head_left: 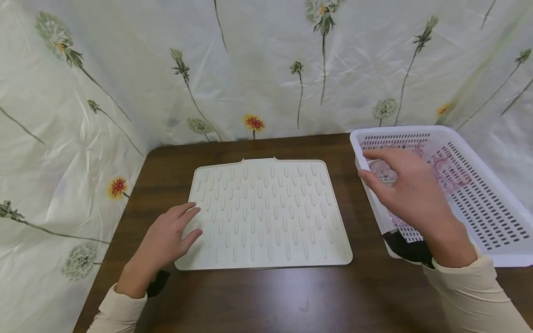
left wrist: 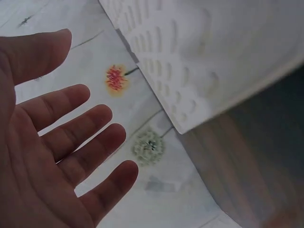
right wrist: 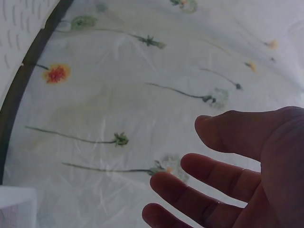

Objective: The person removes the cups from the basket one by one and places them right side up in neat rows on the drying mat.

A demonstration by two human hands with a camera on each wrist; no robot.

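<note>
A cream-white board [head_left: 262, 215] with rows of narrow oval ridges and a small tab on its far edge lies flat on the table. My left hand [head_left: 164, 240] is at the board's left edge, fingers spread and slightly bent. In the left wrist view that hand's palm [left wrist: 42, 156] is bare and the board's corner [left wrist: 183, 107] shows beyond it. My right hand [head_left: 412, 189] is over the left side of a white slotted basket [head_left: 491, 208], thumb and fingers apart, holding nothing. Pink-printed clear packaging [head_left: 451, 173] lies inside the basket, partly hidden by this hand.
The dark brown wooden table [head_left: 266, 300] runs under the board and basket. Behind it and to the left hangs a pale sheet [head_left: 250, 69] printed with dandelions and red-orange flowers. A black strap [head_left: 408, 247] is at my right wrist, overlapping the basket's near left corner.
</note>
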